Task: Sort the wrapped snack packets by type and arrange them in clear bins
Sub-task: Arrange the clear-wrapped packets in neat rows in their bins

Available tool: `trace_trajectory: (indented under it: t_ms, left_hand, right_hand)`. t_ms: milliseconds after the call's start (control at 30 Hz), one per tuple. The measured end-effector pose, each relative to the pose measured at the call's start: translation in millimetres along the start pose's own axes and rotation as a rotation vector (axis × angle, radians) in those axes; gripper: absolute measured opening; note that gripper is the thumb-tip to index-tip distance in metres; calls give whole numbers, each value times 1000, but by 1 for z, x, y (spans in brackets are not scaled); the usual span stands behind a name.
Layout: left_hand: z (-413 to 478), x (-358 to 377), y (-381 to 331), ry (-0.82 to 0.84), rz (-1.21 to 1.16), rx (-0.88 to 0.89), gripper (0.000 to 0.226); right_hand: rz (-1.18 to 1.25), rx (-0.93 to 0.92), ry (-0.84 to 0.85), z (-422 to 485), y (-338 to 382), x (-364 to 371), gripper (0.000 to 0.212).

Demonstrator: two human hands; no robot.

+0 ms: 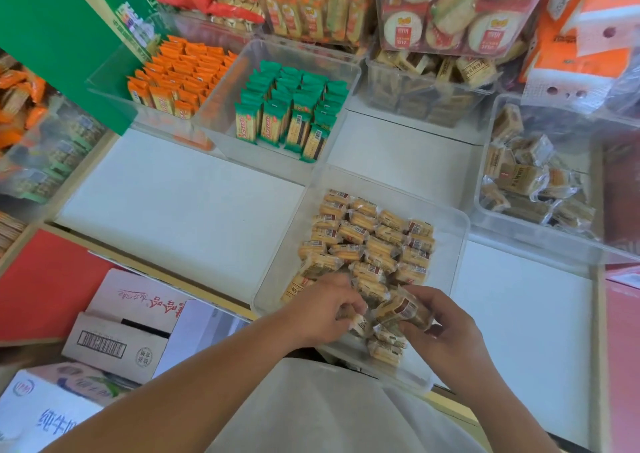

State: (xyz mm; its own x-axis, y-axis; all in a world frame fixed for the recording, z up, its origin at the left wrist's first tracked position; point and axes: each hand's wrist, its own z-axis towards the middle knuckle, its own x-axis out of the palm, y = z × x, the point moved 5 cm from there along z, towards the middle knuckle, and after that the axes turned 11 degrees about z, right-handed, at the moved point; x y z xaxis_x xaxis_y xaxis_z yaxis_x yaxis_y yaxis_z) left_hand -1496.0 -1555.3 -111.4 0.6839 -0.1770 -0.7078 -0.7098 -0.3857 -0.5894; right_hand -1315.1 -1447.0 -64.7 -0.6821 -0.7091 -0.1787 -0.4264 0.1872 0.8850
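A clear bin [453,231] stands on the white shelf in front of me, holding several rows of small tan wrapped biscuit packets [367,241]. My left hand [322,310] reaches into the bin's near end and pinches a small packet [358,324] with curled fingers. My right hand [446,331] grips another tan packet [403,309] just above the near rows. A few loose packets [384,350] lie under both hands.
Clear bins behind hold orange packets [180,78], green packets [291,113] and brown squares [426,82]. A bin of loose tan squares [530,182] sits right. Cardboard boxes [121,335] stand lower left. Bare white shelf [180,210] lies left of the front bin.
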Motion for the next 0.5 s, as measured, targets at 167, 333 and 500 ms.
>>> trace_trajectory:
  t_ms: [167, 333, 500]
  left_hand:
    - [7, 10, -8, -8, 125, -17, 48]
    - [9, 5, 16, 35, 210, -241, 87]
    - [19, 20, 21, 214, 37, -357, 55]
  right_hand:
    - [-33, 4, 34, -8, 0, 6, 51]
    - [35, 36, -49, -16, -7, -5, 48]
    - [68, 39, -29, -18, -9, -4, 49]
